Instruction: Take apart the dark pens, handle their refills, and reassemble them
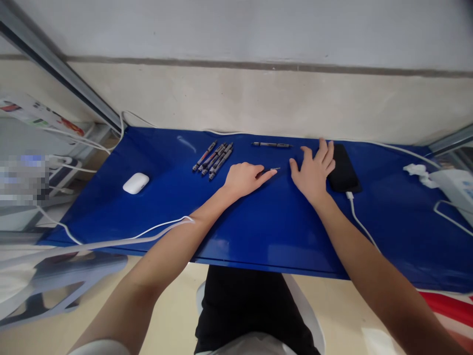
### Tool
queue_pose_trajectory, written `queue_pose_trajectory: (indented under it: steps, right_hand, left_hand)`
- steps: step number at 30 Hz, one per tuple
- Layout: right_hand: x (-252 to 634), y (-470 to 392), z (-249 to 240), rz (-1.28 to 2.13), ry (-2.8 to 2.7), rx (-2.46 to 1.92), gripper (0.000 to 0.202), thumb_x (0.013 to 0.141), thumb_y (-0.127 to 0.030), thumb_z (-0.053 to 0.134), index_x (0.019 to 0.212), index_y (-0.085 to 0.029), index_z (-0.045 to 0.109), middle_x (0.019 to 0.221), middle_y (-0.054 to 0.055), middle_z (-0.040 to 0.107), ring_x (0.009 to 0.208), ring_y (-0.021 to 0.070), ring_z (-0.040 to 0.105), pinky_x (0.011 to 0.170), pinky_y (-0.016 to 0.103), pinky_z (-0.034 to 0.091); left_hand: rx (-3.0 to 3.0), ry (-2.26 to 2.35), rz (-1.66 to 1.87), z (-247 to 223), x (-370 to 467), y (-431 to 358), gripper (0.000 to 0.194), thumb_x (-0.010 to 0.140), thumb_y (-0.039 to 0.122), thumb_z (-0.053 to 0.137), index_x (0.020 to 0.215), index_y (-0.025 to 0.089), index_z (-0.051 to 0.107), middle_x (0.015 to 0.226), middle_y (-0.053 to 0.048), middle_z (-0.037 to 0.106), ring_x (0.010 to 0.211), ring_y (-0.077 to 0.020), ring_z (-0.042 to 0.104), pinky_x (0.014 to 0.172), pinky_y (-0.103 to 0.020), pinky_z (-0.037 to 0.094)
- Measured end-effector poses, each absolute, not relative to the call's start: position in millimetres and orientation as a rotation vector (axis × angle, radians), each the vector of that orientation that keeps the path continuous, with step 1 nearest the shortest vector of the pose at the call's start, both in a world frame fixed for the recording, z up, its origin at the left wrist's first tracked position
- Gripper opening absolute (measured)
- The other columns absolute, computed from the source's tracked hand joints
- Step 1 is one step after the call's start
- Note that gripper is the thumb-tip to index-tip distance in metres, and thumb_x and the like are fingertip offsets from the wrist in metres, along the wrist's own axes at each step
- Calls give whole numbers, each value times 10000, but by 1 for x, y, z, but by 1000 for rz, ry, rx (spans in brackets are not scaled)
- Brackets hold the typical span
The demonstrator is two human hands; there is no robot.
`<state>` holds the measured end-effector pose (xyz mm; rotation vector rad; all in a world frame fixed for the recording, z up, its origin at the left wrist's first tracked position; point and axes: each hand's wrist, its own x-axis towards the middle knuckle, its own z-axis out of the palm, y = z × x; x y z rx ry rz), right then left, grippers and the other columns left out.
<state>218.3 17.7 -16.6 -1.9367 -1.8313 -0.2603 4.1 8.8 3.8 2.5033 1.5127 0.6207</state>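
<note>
My left hand [246, 178] is closed around a dark pen [272, 170], whose thin tip points right over the blue table [266, 222]. With its fingers spread, my right hand [313, 170] rests at the left edge of a black phone [343, 170] and holds nothing. Another pen [271, 144] lies crosswise near the wall, beyond and between both hands. Several grey and black pens [212, 159] lie slanted side by side just left of my left hand; one shows a reddish stripe.
A white earbud case [136, 183] sits on the left. From the phone a white cable [356, 217] runs toward the front edge. Another white cable [155, 228] crosses near my left forearm. White crumpled tissue [420, 173] is at the right, beside a white object [454, 190].
</note>
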Motion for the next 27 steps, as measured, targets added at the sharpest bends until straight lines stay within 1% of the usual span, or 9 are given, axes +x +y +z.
queue_pose_trajectory:
  steps: [3,6,9,12,14,17,21,23,27]
  right_hand:
    - [218,20,-20,-128,-1881,-1982,475,986,-422,454,1337,-122,566,1581,275,308,1431,456,318,1085,643,288]
    - [212,15,-17,-105,-1927,-1899,422,979,-419,474,1301,-173,591,1580,241,307,1332,427,424,1047,622,333]
    - [206,9,-13,-195,-1905,-1871,388,975,-413,500,1284,-204,605,1606,214,284,1401,441,347,1063,627,307]
    - [206,8,-14,-234,-1850,-1927,435,967,-440,520,1303,-174,592,1627,250,248,1463,481,251,1068,659,290]
    - [208,11,-16,-172,-1829,-1968,458,965,-452,522,1309,-155,588,1586,279,323,1431,491,309,1054,671,310]
    - [212,16,-17,-33,-1888,-1883,392,971,-386,510,1270,-155,617,1434,254,502,1318,436,460,1045,623,374]
    - [213,17,-15,85,-2036,-1547,330,966,-194,418,1205,-187,644,1400,199,499,1193,315,560,1023,510,453]
    - [211,15,-13,106,-2072,-1473,355,960,-154,387,1204,-202,640,1348,177,544,1160,301,567,1008,491,465]
    - [210,13,-13,-75,-1962,-1730,315,971,-313,481,1206,-153,614,1141,205,644,1078,378,559,909,543,463]
  left_hand:
    - [2506,1516,623,4,4,9,710,993,710,288,625,192,605,596,-67,637,561,-190,566,529,-305,213]
    - [2503,1529,624,3,5,9,703,991,711,297,628,192,603,606,-67,644,574,-195,576,529,-305,197]
    - [2501,1528,615,4,4,9,696,994,702,302,638,193,615,614,-69,649,582,-196,580,533,-303,205]
    - [2499,1521,606,4,4,9,696,996,699,301,639,193,620,611,-69,647,578,-194,579,533,-302,219]
    - [2500,1521,611,4,4,9,696,994,701,303,634,192,612,608,-68,645,574,-193,576,533,-301,218]
    - [2501,1531,624,3,4,9,698,989,711,305,625,194,601,605,-67,644,573,-194,573,533,-302,219]
    - [2507,1540,616,2,5,9,700,988,716,296,631,199,606,611,-67,648,576,-198,578,535,-306,226]
    - [2507,1537,613,3,5,9,699,989,714,293,637,201,611,613,-68,649,581,-202,582,536,-307,232]
    - [2487,1526,612,4,4,9,707,989,716,283,642,200,622,614,-74,649,584,-202,585,544,-305,258]
